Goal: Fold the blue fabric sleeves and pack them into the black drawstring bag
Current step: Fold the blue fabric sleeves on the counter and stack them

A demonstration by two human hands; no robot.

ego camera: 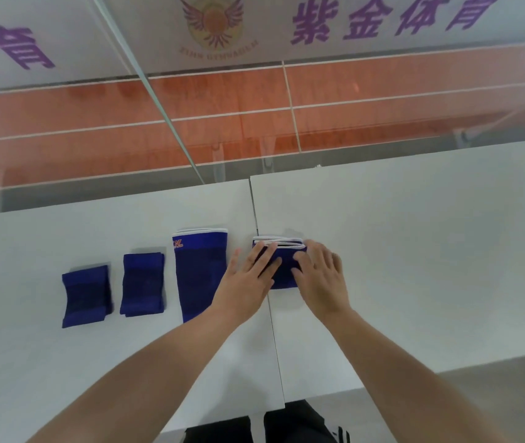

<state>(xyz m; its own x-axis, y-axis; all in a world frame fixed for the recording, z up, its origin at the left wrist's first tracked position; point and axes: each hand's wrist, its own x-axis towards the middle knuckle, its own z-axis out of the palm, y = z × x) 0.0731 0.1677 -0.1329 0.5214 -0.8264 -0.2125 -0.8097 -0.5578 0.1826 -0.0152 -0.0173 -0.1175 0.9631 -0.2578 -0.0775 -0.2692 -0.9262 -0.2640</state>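
Observation:
Several blue fabric sleeves lie in a row on the white table [414, 251]. A folded sleeve [282, 268] with white-trimmed edges sits by the seam between two tabletops. My left hand [248, 279] and my right hand [322, 276] both press flat on it with straight fingers. To its left lies a long unfolded sleeve [200, 273] with an orange logo. Further left are two small folded sleeves, one in the middle [143, 284] and one at the far left [86, 295]. No black drawstring bag is in view.
A glass wall [254, 123] rises right behind the table's far edge, with an orange court floor beyond it. The table's near edge runs by my legs at the bottom. A seam [266, 314] splits the two tabletops.

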